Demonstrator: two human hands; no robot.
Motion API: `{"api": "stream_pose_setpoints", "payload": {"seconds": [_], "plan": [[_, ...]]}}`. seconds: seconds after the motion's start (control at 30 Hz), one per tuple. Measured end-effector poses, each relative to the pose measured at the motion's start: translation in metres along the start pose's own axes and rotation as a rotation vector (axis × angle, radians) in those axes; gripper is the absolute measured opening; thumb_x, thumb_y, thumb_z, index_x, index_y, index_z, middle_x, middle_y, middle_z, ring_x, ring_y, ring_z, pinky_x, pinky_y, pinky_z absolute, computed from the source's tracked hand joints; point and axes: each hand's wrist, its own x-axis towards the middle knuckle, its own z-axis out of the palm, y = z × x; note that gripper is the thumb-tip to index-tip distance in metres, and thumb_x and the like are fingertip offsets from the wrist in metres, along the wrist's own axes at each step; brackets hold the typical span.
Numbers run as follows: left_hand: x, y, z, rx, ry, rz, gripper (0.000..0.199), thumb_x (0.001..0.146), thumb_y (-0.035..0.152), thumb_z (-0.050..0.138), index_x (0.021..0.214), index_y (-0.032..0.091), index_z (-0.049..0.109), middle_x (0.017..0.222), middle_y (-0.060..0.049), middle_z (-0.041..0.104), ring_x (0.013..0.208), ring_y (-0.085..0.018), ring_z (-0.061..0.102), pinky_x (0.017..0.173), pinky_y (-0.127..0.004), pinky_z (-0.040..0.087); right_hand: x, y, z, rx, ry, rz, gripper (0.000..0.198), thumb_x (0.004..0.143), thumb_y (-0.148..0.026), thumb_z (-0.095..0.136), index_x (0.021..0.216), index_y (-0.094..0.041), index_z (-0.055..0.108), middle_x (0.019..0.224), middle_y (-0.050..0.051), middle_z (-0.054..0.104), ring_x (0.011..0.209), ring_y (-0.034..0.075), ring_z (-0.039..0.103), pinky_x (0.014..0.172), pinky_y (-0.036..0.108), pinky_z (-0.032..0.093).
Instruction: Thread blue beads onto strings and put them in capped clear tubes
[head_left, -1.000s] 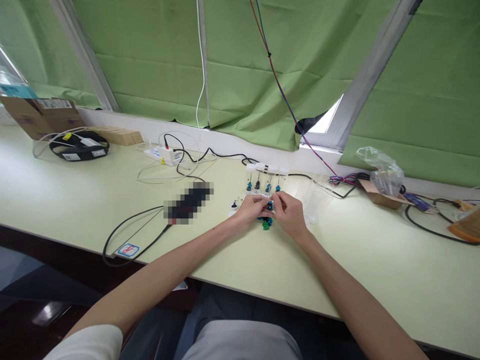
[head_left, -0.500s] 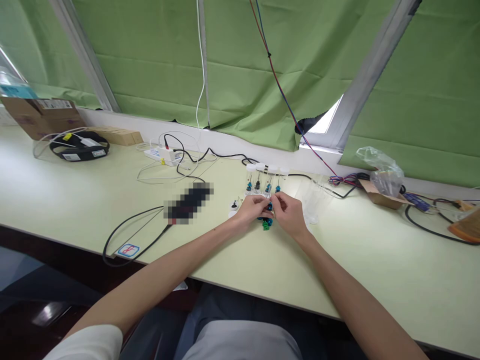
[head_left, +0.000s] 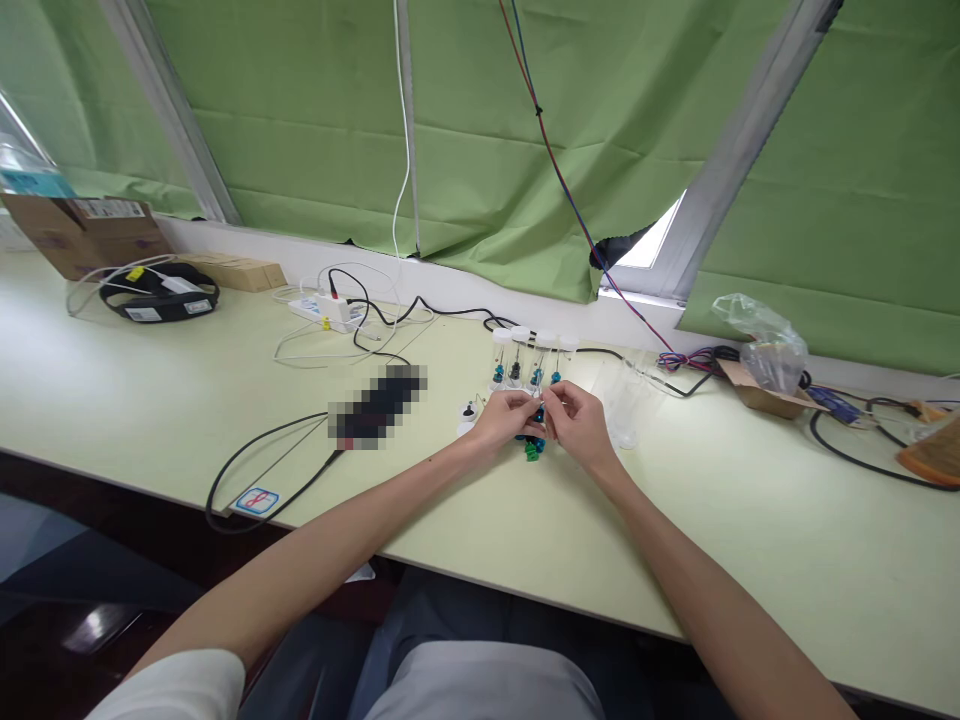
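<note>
My left hand (head_left: 504,417) is closed in a pinch above the table, fingertips pointing right. Facing it, my right hand (head_left: 576,418) pinches too, and the fingertips of both nearly meet. What they hold is too small to make out. Below the fingers lie blue pieces (head_left: 539,444) and a green piece (head_left: 532,453), partly covered by my left hand. Just behind stand several clear tubes (head_left: 543,352) with white tops, holding blue or black parts on thin stems. Left of my left hand sits a small white round piece with a black part (head_left: 469,412).
Clear plastic (head_left: 625,418) lies right of my right hand. A pixelated dark object (head_left: 375,408) with a black cable is on the left, with a power strip (head_left: 330,310) behind. A cardboard tray (head_left: 765,392) with a plastic bag stands at the back right.
My right hand has shifted very slightly, its fingers still close to the left hand's. The left hand and the things on the table look the same.
</note>
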Motion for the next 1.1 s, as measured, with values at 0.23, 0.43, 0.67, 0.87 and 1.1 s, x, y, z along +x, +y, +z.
{"api": "stream_pose_setpoints", "payload": {"seconds": [0.23, 0.43, 0.67, 0.87, 1.1], "plan": [[-0.0024, 0.0014, 0.0009, -0.009, -0.006, -0.002, 0.027, 0.08, 0.034, 0.073, 0.071, 0.012, 0.062, 0.07, -0.008, 0.067, 0.064, -0.017, 0.07, 0.076, -0.037, 0.06, -0.0004, -0.0014, -0.0001, 0.05, -0.003, 0.029, 0.022, 0.088, -0.044, 0.055, 0.095, -0.022, 0.055, 0.054, -0.006, 0.049, 0.041, 0.011, 0.045, 0.041, 0.024, 0.037], [-0.0009, -0.0005, 0.0009, -0.013, -0.017, 0.007, 0.023, 0.082, 0.03, 0.071, 0.072, 0.012, 0.062, 0.07, -0.007, 0.067, 0.064, -0.018, 0.07, 0.078, -0.04, 0.059, 0.0006, -0.0005, -0.0005, 0.049, -0.034, -0.001, 0.023, 0.089, -0.043, 0.054, 0.093, -0.021, 0.058, 0.055, -0.005, 0.05, 0.043, 0.011, 0.047, 0.043, 0.024, 0.039], [-0.0021, 0.0011, 0.0025, -0.008, 0.005, -0.013, 0.019, 0.087, 0.024, 0.066, 0.074, 0.011, 0.061, 0.069, -0.007, 0.067, 0.062, -0.016, 0.07, 0.076, -0.036, 0.059, 0.0014, 0.0045, -0.0015, 0.066, -0.023, -0.011, 0.021, 0.089, -0.042, 0.055, 0.09, -0.021, 0.057, 0.056, -0.005, 0.05, 0.045, 0.011, 0.047, 0.044, 0.024, 0.039], [-0.0023, 0.0037, 0.0036, -0.017, 0.022, -0.033, 0.019, 0.087, 0.023, 0.065, 0.073, 0.011, 0.06, 0.067, -0.007, 0.066, 0.059, -0.016, 0.069, 0.07, -0.032, 0.059, 0.0012, 0.0025, -0.0012, 0.093, -0.018, -0.007, 0.023, 0.088, -0.045, 0.056, 0.089, -0.022, 0.055, 0.053, -0.006, 0.049, 0.041, 0.011, 0.045, 0.041, 0.025, 0.037], [-0.0013, 0.0028, 0.0026, -0.034, 0.03, -0.027, 0.023, 0.084, 0.029, 0.069, 0.072, 0.012, 0.059, 0.064, -0.004, 0.063, 0.057, -0.015, 0.068, 0.067, -0.03, 0.058, 0.0023, 0.0013, -0.0016, 0.07, 0.015, -0.014, 0.026, 0.087, -0.047, 0.058, 0.089, -0.021, 0.056, 0.053, -0.006, 0.049, 0.04, 0.01, 0.045, 0.041, 0.025, 0.038]]}}
